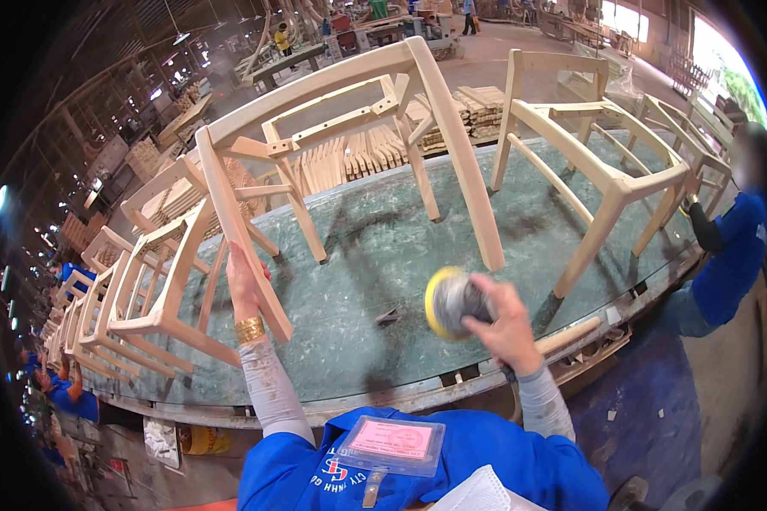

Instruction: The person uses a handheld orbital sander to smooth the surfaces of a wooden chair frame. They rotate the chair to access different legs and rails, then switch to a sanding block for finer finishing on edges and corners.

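A pale, unfinished wooden chair frame point(320, 88) stands tilted in front of me on the green worktable point(341, 366). My left hand point(245, 279) is closed around one of its long legs, at the near left. In my right hand point(507, 322) is a grey handheld sander point(458, 304) with a yellow-edged pad, blurred by motion. The sander is held above the table, right of the held leg and apart from the wood. A small dark scrap point(389, 318) lies on the tabletop between my hands.
Another chair frame point(605, 166) stands to the right, near a person in a blue shirt point(733, 255). More chair frames point(158, 289) line the left side. Stacked curved wooden parts point(349, 157) lie beyond the table. A wooden rod point(568, 337) rests along the near edge.
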Demonstrator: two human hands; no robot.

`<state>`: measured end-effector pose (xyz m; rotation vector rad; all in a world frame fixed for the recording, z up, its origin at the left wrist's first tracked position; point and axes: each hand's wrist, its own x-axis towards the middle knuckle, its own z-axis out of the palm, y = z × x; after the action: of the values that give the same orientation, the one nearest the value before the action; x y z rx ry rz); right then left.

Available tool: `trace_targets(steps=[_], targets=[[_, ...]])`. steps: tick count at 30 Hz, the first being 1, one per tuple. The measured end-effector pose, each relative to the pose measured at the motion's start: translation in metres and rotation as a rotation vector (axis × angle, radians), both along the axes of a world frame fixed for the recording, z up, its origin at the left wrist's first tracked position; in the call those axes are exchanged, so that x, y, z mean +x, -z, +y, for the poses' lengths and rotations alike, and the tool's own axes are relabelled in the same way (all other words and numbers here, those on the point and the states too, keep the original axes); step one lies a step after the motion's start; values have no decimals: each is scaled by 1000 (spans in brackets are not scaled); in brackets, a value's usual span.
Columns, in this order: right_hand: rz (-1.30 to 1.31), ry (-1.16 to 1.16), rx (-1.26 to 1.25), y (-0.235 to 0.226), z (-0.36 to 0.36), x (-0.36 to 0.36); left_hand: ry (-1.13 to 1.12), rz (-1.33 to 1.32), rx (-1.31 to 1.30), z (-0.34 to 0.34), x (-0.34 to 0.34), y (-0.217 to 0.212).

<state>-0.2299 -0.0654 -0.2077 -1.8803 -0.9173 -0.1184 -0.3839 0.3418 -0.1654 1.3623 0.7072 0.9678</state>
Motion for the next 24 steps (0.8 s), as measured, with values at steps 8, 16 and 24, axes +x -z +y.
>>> trace_targets(steps=[8,16,24], targets=[[-452,385,170,-143,66,96,-35,-25,21,-31,-21,26],[-587,453,150,-158,107,120,-29,-87,49,-38,-32,45],[-618,468,110,-156,101,110,-13,-98,45,-37,-36,53]])
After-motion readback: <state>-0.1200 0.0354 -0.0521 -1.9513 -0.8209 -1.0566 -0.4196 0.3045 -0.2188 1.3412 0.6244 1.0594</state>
